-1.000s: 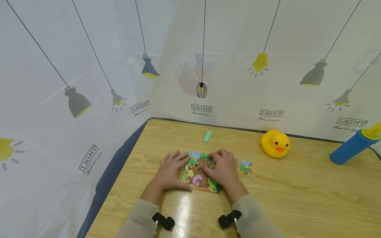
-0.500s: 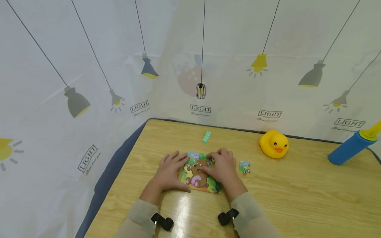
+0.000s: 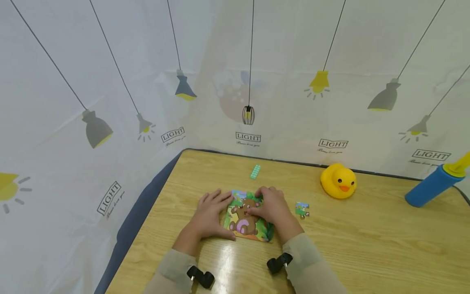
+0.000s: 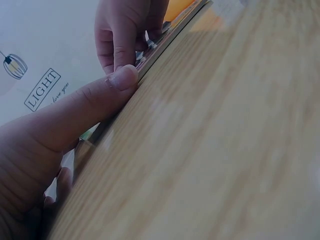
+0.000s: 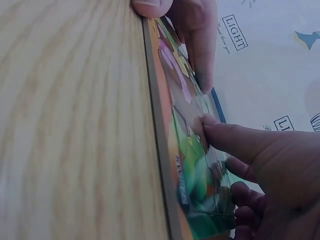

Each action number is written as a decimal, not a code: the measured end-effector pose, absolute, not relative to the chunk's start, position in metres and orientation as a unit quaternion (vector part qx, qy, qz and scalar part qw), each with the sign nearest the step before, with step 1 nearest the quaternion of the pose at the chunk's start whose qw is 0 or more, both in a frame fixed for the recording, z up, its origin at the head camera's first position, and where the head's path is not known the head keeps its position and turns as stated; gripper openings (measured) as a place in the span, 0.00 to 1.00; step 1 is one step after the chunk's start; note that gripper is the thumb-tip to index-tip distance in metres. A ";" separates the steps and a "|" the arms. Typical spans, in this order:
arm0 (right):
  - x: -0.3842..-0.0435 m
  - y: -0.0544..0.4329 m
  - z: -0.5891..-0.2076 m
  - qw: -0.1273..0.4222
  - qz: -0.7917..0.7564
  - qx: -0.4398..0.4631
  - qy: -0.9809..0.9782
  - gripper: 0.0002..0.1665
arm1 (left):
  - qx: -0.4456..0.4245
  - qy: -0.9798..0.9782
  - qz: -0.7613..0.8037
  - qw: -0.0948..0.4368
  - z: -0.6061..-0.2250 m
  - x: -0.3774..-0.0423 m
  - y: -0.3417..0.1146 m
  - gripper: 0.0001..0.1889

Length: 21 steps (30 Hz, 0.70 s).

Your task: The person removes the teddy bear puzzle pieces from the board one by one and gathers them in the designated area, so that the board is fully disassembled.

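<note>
A jigsaw puzzle [image 3: 244, 226] with a brown bear picture lies in its flat tray on the table. My left hand [image 3: 211, 214] rests along its left side with long fingers spread. In the left wrist view, the left thumb [image 4: 90, 102] lies against the tray's near edge. My right hand [image 3: 275, 208] bends over the puzzle's upper right, thumb and fingers around a puzzle piece mostly hidden beneath them. The right thumb's tip [image 5: 210, 121] meets the picture in the right wrist view. One loose jigsaw piece [image 3: 302, 209] lies just right of that hand.
A green studded toy brick [image 3: 255, 171] lies behind the puzzle. Farther right are a yellow rubber duck [image 3: 338, 181] and a blue pump [image 3: 433, 188] with a yellow top. A printed white curtain [image 3: 286, 114] hangs along the table's back edge.
The right hand shifts slightly over the puzzle's upper right. The left hand keeps its place, and the loose piece, duck and brick stay where they were.
</note>
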State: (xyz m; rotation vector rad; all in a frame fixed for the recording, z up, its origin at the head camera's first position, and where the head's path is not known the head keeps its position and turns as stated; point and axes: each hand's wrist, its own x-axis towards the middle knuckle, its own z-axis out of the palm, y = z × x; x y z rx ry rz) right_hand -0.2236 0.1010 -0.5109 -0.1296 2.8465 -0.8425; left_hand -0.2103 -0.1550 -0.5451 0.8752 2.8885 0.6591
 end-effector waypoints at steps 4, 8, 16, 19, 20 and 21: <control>-0.224 0.100 -0.509 0.090 -0.280 -0.040 0.955 0.33 | 0.281 0.936 0.211 0.027 -0.547 -0.211 -0.155 0.70; -0.224 0.099 -0.508 0.094 -0.281 -0.032 0.955 0.34 | 0.282 0.935 0.214 0.025 -0.547 -0.211 -0.155 0.70; -0.222 0.097 -0.512 0.076 -0.299 -0.024 0.951 0.33 | 0.285 0.934 0.213 0.025 -0.547 -0.211 -0.155 0.70; -0.221 0.098 -0.515 0.059 -0.316 -0.023 0.947 0.32 | 0.285 0.934 0.214 0.025 -0.547 -0.211 -0.155 0.70; -0.220 0.098 -0.516 0.049 -0.324 -0.024 0.945 0.32 | 0.285 0.934 0.214 0.025 -0.547 -0.211 -0.155 0.70; -0.219 0.098 -0.518 0.041 -0.332 -0.026 0.942 0.32 | 0.285 0.934 0.215 0.025 -0.547 -0.211 -0.155 0.70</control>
